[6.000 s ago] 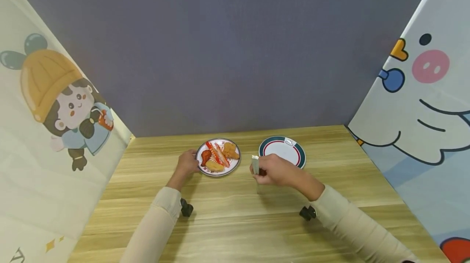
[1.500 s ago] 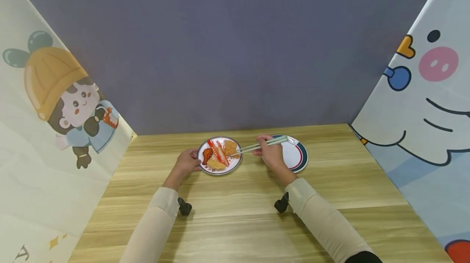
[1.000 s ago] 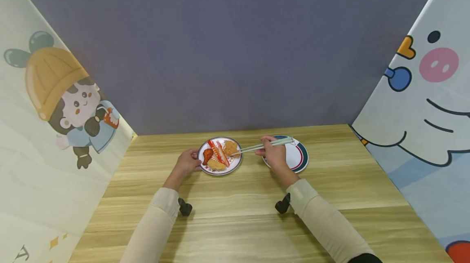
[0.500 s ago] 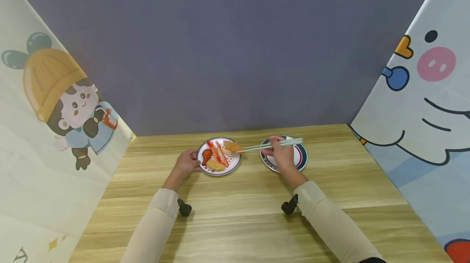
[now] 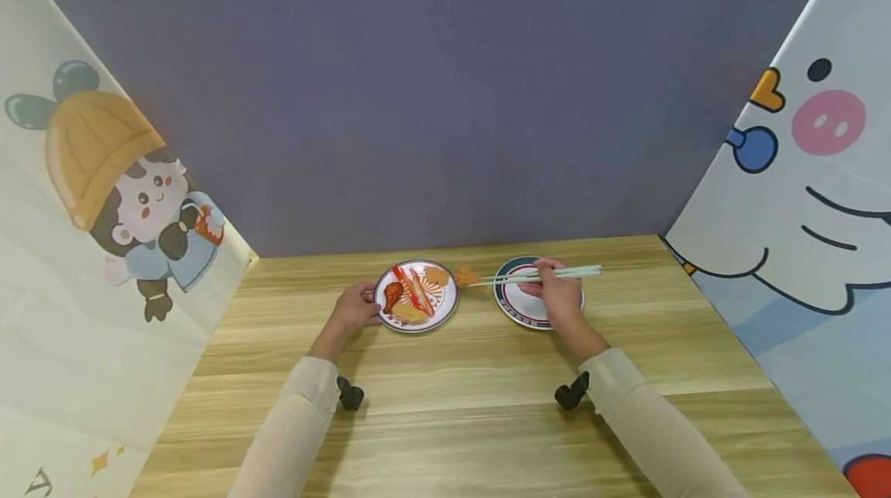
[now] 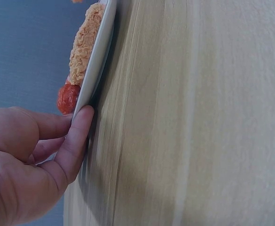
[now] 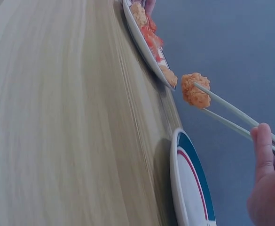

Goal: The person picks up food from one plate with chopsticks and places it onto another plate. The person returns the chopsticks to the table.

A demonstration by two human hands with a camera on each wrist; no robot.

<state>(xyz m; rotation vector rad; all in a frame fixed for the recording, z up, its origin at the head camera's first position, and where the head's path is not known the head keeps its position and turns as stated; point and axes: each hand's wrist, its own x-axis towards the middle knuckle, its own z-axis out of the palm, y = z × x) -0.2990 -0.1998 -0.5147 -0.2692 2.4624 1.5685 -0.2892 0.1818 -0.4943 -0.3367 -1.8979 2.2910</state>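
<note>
The fried piece [image 5: 466,277], lumpy and roundish, is held in the air above the gap between the plates, apart from both rims. The chopsticks [image 5: 583,271] gripping it run nearly sideways, tips toward the left plate [image 5: 440,298], butt ends beyond the right hand [image 5: 562,303]. That hand's fingers are curled round them, over the right plate [image 5: 520,314]. The left hand [image 5: 353,308] pinches the left plate's outer rim between thumb and fingers. A grey panel [image 5: 445,96] stands close behind both plates; wooden tabletop [image 5: 445,421] stretches broadly in front.
</note>
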